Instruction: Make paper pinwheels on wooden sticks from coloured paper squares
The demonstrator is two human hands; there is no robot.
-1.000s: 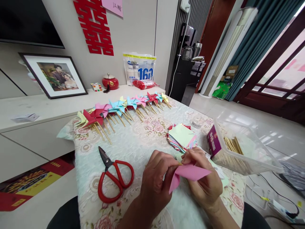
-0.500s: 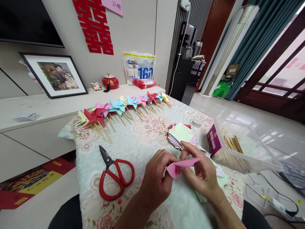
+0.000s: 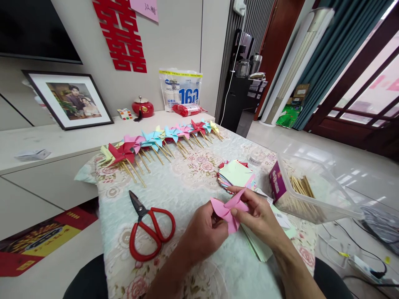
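A pink paper pinwheel (image 3: pixel 230 209) with folded blades is held between both hands above the table. My left hand (image 3: pixel 207 230) is closed at its left side, with the fingertips partly hidden behind the paper. My right hand (image 3: pixel 257 214) pinches it from the right, thumb near the centre. No stick shows on this pinwheel. Just beyond my hands lies a stack of coloured paper squares (image 3: pixel 237 174), pale green on top. More pale green paper (image 3: pixel 260 245) lies under my right forearm. Scissors with red handles (image 3: pixel 151 228) rest left of my left hand.
Finished pinwheels on sticks (image 3: pixel 156 141) line the table's far edge. At right stands a clear plastic box (image 3: pixel 324 207) holding wooden sticks (image 3: pixel 301 187). A small clear round container (image 3: pixel 257 157) sits behind the paper stack. The flowered tablecloth (image 3: pixel 174 187) covers the table.
The pink pinwheel has turned from nearly edge-on to facing me, so its blades and centre show. My right thumb has moved onto its centre. The view has shifted slightly.
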